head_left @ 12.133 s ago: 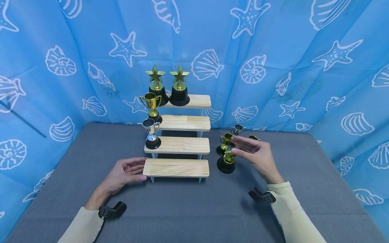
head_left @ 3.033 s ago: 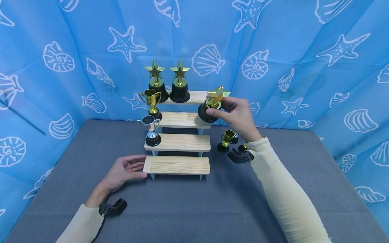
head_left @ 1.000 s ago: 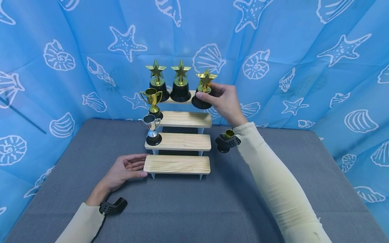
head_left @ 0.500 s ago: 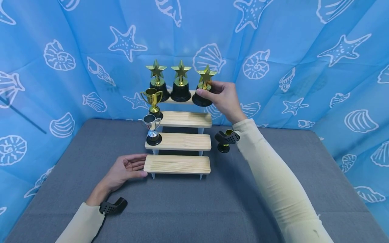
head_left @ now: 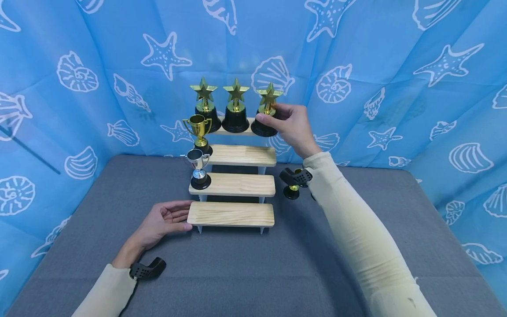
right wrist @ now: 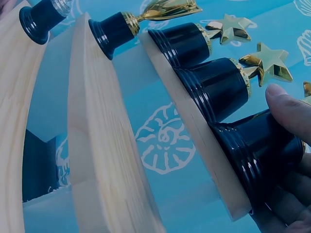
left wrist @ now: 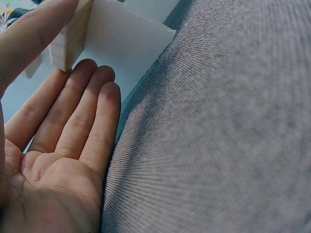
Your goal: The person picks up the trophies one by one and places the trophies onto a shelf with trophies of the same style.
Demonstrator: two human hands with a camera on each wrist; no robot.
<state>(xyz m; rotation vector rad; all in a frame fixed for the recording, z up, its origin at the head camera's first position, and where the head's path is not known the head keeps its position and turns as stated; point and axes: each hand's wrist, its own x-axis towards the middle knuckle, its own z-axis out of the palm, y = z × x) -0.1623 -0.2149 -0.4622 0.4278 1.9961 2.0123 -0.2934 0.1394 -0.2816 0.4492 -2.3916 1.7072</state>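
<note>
Since a second ago the right hand (head_left: pixel 291 125) has carried the third star trophy (head_left: pixel 266 112) up and slightly back, so its black base now sits on the right end of the top shelf (head_left: pixel 241 130) of the stepped wooden stand, in line with the two other star trophies (head_left: pixel 219 108). The fingers (right wrist: pixel 286 114) are curled round the trophy's ribbed, glossy black base, thumb at the front and the rest behind; the gold star stands clear above them. The left hand (head_left: pixel 164 222) lies palm up on the grey woven worktop (head_left: pixel 253 273), fingers straight and close together, their tips touching the left end of the bottom shelf (head_left: pixel 230 214). The shelves are pale, grained wood. A gold cup trophy (head_left: pixel 198 134) and a silver cup trophy (head_left: pixel 197 169) stand on the middle steps.
</note>
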